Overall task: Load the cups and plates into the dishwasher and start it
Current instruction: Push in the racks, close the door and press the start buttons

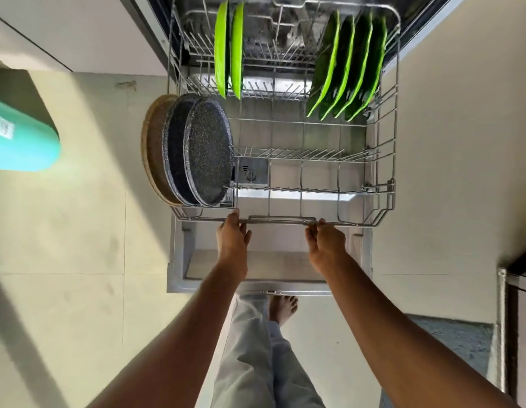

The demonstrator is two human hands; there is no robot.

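no text can be read. a pale label (5,128) sits on the teal bin (26,148) at the left, but its print is too blurred to make out. a few small dark marks (245,168) stand just above the round dial (251,175) on the dishwasher door (255,266); they are too small to tell as letters, numbers or signs.
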